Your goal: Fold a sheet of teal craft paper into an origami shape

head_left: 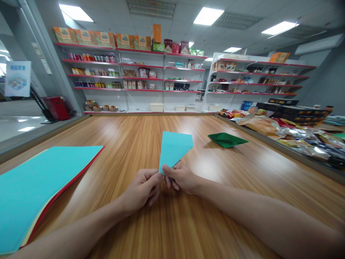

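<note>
A folded piece of light-blue paper (176, 145) is held up off the table at the middle of the view, its narrow end toward me. My left hand (144, 187) pinches the left side of that narrow end between thumb and curled fingers. On the right side, my right hand (182, 177) grips the same end, thumb on top and fingers underneath. Both sets of fingertips nearly meet and hide the paper's lower tip. Beyond my right hand, a folded green paper shape (228, 139) rests on the table, apart from both hands.
A stack of coloured paper sheets (51, 180), light blue on top with yellow and red below, lies at left on the wooden table (129, 136). Packaged snacks (291, 133) fill the area past the right edge. Stocked shelves (142, 72) stand behind.
</note>
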`<state>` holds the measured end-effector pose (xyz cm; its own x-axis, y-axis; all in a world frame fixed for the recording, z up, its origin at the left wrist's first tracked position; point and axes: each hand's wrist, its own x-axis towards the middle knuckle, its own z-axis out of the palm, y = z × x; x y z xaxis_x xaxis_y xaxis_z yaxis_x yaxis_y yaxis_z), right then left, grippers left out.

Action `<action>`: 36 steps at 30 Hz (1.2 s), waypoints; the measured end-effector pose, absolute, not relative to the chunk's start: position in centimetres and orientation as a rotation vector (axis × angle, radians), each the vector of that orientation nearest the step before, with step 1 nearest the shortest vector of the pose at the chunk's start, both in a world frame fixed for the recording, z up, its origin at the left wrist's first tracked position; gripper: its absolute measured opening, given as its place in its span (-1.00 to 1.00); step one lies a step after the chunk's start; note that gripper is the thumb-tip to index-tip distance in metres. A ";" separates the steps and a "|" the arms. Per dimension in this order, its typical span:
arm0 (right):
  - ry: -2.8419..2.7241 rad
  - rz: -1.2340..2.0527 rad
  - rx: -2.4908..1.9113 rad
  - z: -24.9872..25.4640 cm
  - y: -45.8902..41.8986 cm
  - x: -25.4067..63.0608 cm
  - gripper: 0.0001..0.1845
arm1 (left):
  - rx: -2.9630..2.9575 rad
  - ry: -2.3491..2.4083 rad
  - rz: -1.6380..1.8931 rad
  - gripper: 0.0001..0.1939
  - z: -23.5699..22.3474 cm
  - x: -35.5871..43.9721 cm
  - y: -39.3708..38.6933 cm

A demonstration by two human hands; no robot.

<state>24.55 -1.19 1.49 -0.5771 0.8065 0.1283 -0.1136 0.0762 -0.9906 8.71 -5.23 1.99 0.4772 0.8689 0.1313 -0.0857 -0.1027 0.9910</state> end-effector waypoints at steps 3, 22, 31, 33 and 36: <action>-1.500 1.578 -0.732 1.6 -1.0 24.6 -0.40 | 1.398 0.768 0.989 -0.55 2.0 8.8 -5.3; -1.592 1.163 -0.857 2.1 1.0 26.1 -0.42 | 1.305 0.764 0.859 -0.51 2.3 9.0 -5.2; -1.585 1.116 -0.944 0.9 4.1 28.5 -0.37 | 1.323 0.814 0.849 -0.51 2.3 8.6 -5.3; -1.549 1.149 -0.940 0.8 4.1 28.4 -0.35 | 1.332 0.836 0.846 -0.49 2.3 8.7 -5.3; -1.488 1.201 -0.878 0.9 3.4 28.0 -0.31 | 1.313 0.855 0.816 -0.51 2.1 8.9 -5.2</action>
